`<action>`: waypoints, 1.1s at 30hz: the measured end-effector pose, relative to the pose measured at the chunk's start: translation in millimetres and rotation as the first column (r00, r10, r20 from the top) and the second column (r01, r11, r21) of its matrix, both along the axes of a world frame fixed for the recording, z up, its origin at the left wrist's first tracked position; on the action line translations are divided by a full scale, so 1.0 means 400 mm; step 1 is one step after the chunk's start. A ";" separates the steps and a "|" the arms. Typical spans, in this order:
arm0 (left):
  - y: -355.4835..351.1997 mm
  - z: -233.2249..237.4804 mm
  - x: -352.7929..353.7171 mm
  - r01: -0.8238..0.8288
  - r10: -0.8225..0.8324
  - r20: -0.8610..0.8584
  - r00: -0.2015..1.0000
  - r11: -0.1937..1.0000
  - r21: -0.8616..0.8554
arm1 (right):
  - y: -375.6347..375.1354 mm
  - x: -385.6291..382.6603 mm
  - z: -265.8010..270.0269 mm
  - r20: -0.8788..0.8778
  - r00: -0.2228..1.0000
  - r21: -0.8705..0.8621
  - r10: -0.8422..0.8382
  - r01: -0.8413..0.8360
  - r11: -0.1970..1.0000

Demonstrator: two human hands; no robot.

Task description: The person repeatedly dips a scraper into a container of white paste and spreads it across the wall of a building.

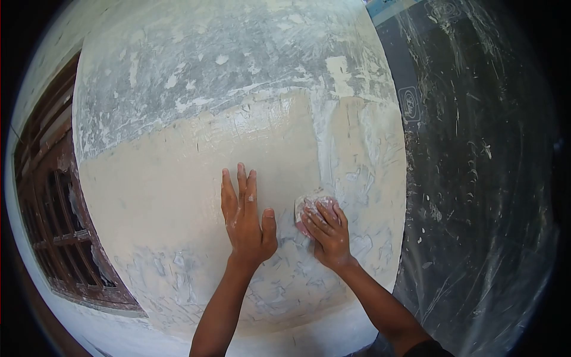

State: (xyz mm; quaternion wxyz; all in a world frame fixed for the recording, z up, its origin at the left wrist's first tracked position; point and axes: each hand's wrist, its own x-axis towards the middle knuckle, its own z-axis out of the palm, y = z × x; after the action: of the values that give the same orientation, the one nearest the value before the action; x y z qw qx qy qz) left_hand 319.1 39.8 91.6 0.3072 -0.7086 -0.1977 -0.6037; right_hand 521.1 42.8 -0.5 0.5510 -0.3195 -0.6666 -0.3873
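Observation:
Facing me is a wall with a smooth cream coat across its middle, patchy and rough below. My left hand is up against the wall's middle, fingers stretched upward and thumb apart, with nothing in it. To its right, my right hand presses a pinkish pad to the coated surface. White paste is smeared over the pad's top edge, and the fingers lie across its face. A whitish vertical streak runs down the wall just above the pad.
Grey, scraped wall shows above the cream coat. A brown wooden window frame with bars is at the left. Dark plastic sheeting, spattered with white, hangs along the right side.

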 end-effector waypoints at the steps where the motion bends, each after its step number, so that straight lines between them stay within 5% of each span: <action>1: -0.002 -0.001 -0.005 0.001 -0.001 -0.004 1.000 1.000 0.002 | -0.004 -0.002 -0.099 0.008 1.000 -0.062 0.003 -0.003 0.998; 4: -0.008 -0.004 -0.017 -0.007 0.007 -0.005 1.000 1.000 0.011 | -0.068 -0.025 -0.337 0.005 1.000 -0.175 0.004 -0.003 0.985; 7: -0.013 0.012 -0.030 0.012 -0.011 -0.021 1.000 0.999 0.048 | -0.136 -0.025 -0.308 -0.014 0.998 -0.135 0.054 -0.056 0.989; 13: -0.024 0.007 -0.035 0.008 -0.008 -0.002 1.000 1.000 0.028 | -0.118 0.013 0.313 0.019 0.996 0.334 0.083 -0.084 0.939; 18: -0.026 0.003 -0.030 -0.008 0.008 -0.001 1.000 1.000 0.011 | -0.006 -0.010 0.578 0.018 0.999 0.349 0.032 -0.037 0.936; 21: -0.026 0.005 -0.038 -0.012 0.012 -0.006 1.000 1.000 0.004 | 0.022 -0.031 0.466 0.045 0.996 0.262 -0.071 0.057 0.963; 28: -0.014 0.000 -0.059 -0.015 0.015 -0.005 1.000 1.000 0.003 | -0.059 -0.023 -0.250 0.169 0.986 -0.110 -0.005 0.024 0.994; 30: -0.008 0.001 -0.054 0.004 -0.004 -0.017 1.000 1.000 0.003 | -0.098 -0.015 -0.268 0.172 0.984 -0.150 0.044 -0.018 0.988; 33: -0.004 0.000 -0.052 -0.004 0.005 -0.037 0.999 1.000 0.010 | -0.128 0.000 -0.074 0.060 0.998 0.035 0.026 -0.028 0.999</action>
State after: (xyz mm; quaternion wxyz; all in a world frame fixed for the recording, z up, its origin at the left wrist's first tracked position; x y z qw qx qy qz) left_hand 298.3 38.0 91.5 0.3158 -0.7177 -0.1905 -0.5906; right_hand 521.2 -8.5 -30.1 0.5415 -0.2888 -0.6800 -0.4011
